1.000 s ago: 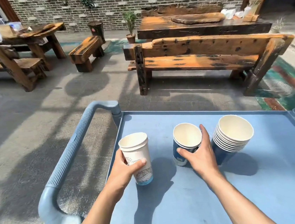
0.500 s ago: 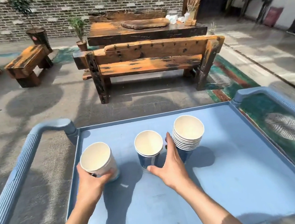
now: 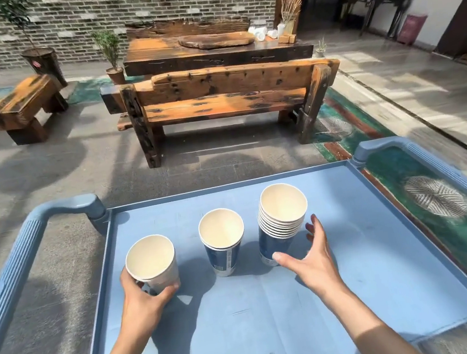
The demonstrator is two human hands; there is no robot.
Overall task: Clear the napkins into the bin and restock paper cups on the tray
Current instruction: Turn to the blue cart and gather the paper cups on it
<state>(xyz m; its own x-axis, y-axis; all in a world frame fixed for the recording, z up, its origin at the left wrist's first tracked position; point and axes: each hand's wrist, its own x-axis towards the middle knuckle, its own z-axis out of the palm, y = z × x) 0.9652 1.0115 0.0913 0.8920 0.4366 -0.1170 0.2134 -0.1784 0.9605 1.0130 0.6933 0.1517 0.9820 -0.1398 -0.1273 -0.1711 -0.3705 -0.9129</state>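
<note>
The blue plastic cart tray (image 3: 367, 263) carries three cup positions, all upright with empty white interiors. The white paper cup (image 3: 151, 261) stands at the tray's left edge; the left hand (image 3: 144, 300) is wrapped around its lower wall, fingers closed on it. The single blue-printed paper cup (image 3: 222, 240) stands at the tray's centre — its label print is too small to read. Right of it stands the nested stack of blue paper cups (image 3: 282, 220). The right hand (image 3: 308, 255) is spread wide beside the stack's base, holding nothing — contact cannot be determined. A weathered orange wooden bench (image 3: 223, 99) stands beyond the tray's far rim.
</note>
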